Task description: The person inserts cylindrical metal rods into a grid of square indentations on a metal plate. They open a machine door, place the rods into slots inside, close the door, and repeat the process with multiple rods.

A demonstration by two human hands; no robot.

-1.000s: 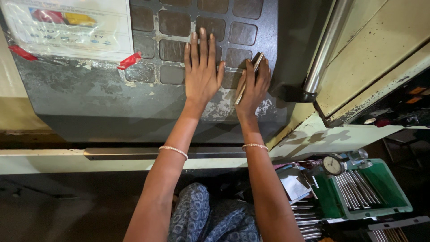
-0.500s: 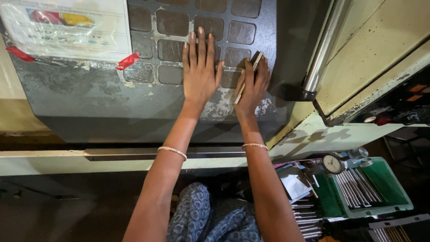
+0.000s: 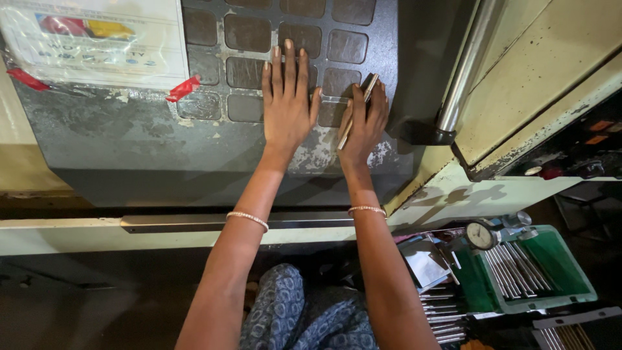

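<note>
While the left hand [image 3: 287, 107] lies flat and empty on the grey keypad panel [image 3: 194, 139], the right hand [image 3: 364, 123] grips a thin metal strip [image 3: 353, 113] near the panel's right edge. Its long axis runs along the fingers, just right of the left hand.

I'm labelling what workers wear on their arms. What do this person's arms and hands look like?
Both forearms are bare, with no sleeves or gloves. The left hand and right hand each have a thin, pale beaded bangle at the wrist. No rings visible.

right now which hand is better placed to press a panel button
Left, probably. The left hand lies flat and free on the panel buttons, while the right hand holds a thin metal strip.
</note>
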